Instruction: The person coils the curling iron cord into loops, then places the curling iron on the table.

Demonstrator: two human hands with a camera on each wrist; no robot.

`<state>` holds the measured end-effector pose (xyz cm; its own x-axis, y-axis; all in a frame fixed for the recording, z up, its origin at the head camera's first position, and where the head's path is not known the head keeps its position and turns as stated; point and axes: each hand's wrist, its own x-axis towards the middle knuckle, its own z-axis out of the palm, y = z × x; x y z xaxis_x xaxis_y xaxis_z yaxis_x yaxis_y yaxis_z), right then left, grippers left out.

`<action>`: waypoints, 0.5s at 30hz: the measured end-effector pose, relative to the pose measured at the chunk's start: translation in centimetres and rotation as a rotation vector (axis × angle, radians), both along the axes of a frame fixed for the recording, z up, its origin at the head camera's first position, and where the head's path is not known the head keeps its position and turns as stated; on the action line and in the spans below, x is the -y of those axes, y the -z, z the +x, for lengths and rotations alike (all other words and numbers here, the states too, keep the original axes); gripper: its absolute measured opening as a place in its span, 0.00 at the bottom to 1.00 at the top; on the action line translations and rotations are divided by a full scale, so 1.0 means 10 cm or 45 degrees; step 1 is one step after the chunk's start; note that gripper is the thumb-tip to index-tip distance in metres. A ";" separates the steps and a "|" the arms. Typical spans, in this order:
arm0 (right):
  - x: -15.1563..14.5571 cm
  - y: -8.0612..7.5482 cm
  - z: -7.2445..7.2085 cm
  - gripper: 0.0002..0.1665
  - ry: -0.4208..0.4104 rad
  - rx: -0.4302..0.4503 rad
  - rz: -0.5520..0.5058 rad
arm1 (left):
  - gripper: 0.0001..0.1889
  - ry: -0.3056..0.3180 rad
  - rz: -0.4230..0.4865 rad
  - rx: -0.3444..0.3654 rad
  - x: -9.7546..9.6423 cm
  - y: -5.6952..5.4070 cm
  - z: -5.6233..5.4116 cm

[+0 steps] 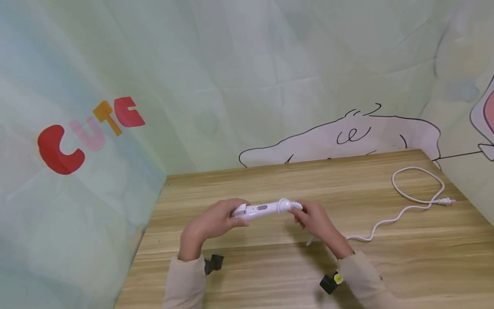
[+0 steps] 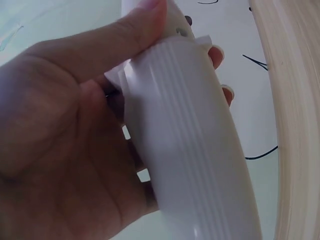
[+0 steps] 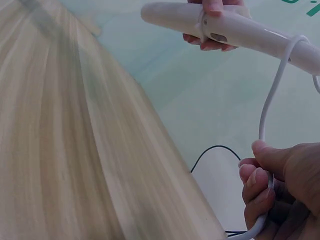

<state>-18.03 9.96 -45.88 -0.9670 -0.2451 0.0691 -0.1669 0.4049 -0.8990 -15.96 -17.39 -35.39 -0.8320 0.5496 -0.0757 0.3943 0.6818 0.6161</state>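
Note:
A white hair styling iron point(image 1: 266, 209) with a grey button is held level above the table. My left hand point(image 1: 220, 219) grips its left end; in the left wrist view the thumb lies across the ribbed white body point(image 2: 185, 140) and fingertips show on the far side. A white power cord point(image 3: 270, 100) wraps around the right end of the handle, by a ridged strain relief. Below that end, my right hand point(image 3: 275, 185) pinches the cord between thumb and fingers. In the head view the right hand point(image 1: 318, 221) is close to the cord end.
The rest of the cord point(image 1: 401, 213) runs across the wooden table point(image 1: 270, 274) to a loop and plug point(image 1: 445, 201) at the right. Behind stands a printed cloth backdrop point(image 1: 231, 86). Black camera mounts point(image 1: 329, 283) sit at both wrists.

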 end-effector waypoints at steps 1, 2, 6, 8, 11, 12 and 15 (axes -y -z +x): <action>-0.01 -0.01 -0.02 0.07 -0.008 -0.013 0.012 | 0.15 0.009 -0.009 0.017 -0.01 -0.01 0.01; -0.02 -0.03 -0.03 0.06 -0.016 -0.024 0.026 | 0.15 0.014 -0.019 0.038 -0.02 -0.02 0.03; -0.05 -0.14 -0.08 0.07 -0.048 -0.093 0.081 | 0.15 0.041 -0.072 0.051 -0.06 -0.05 0.08; -0.06 -0.20 -0.10 0.09 -0.059 -0.153 0.125 | 0.14 0.061 -0.086 0.033 -0.07 -0.08 0.11; -0.07 -0.31 -0.11 0.11 -0.074 -0.221 0.185 | 0.10 0.086 -0.117 -0.002 -0.10 -0.11 0.15; -0.08 -0.34 -0.11 0.11 -0.079 -0.233 0.204 | 0.09 0.087 -0.135 -0.009 -0.11 -0.11 0.16; -0.09 -0.44 -0.10 0.11 -0.090 -0.256 0.255 | 0.08 0.075 -0.186 -0.017 -0.14 -0.11 0.19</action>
